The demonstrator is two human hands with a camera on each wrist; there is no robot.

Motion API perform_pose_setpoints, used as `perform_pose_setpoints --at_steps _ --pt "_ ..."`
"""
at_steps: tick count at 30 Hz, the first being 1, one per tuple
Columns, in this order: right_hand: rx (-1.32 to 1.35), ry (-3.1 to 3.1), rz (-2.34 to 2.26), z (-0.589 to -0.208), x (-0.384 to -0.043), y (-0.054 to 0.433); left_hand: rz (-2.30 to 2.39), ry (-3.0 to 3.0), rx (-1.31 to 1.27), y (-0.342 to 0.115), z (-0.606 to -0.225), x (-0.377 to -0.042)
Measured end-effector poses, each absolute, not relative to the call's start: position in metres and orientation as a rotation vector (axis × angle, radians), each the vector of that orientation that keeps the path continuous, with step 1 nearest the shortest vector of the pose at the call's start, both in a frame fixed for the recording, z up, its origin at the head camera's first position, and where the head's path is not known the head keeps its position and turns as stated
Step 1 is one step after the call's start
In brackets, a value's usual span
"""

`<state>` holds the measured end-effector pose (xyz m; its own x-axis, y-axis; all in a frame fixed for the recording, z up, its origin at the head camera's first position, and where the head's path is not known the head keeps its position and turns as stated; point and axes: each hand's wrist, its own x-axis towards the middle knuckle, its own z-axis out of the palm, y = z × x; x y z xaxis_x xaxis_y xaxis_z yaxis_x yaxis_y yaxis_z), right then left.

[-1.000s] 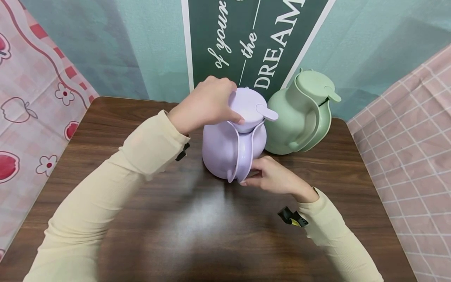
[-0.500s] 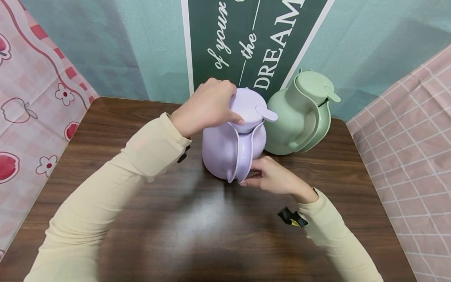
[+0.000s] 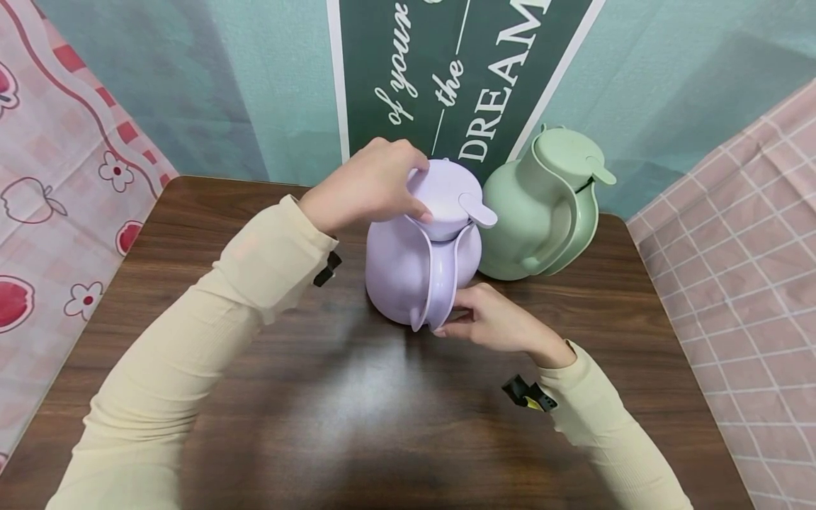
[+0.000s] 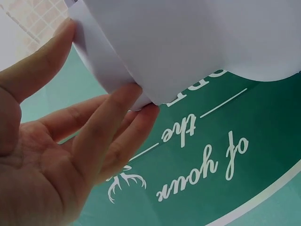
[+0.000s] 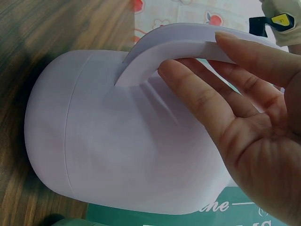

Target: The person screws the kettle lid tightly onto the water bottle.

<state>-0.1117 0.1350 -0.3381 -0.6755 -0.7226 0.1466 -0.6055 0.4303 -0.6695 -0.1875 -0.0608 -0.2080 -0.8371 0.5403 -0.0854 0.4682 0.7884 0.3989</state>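
Observation:
A lilac thermos jug (image 3: 398, 273) stands upright on the dark wood table, its handle toward me. My left hand (image 3: 370, 185) grips the round lilac lid (image 3: 446, 195) from the left, thumb on the near side. In the left wrist view, fingertips and thumb of the left hand (image 4: 56, 155) touch the lid's rim (image 4: 101, 61). The right hand (image 3: 497, 319) holds the lower part of the jug's handle (image 3: 443, 283). In the right wrist view, thumb and fingers of that hand (image 5: 254, 117) pinch the handle (image 5: 188, 49) from both sides.
A green thermos jug (image 3: 525, 219) stands just right of the lilac one, close behind it. A dark green banner with white lettering (image 3: 382, 85) hangs at the back. Patterned cloths bound the left (image 3: 51, 177) and right sides (image 3: 746, 283).
The lid has turned slightly, its tab swinging left and toward me, and my left hand has shifted a little left with it. The right hand and the jug's body stay put.

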Motion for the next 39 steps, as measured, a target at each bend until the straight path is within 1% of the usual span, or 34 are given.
perform_pose_setpoints --at_steps 18,39 --pt "-1.162 2.511 -1.077 -0.338 -0.111 0.135 0.510 2.744 0.812 -0.063 -0.209 -0.188" --pt "-1.174 2.512 -1.082 -0.339 -0.111 0.136 0.575 2.912 0.691 -0.051 -0.208 -0.171"
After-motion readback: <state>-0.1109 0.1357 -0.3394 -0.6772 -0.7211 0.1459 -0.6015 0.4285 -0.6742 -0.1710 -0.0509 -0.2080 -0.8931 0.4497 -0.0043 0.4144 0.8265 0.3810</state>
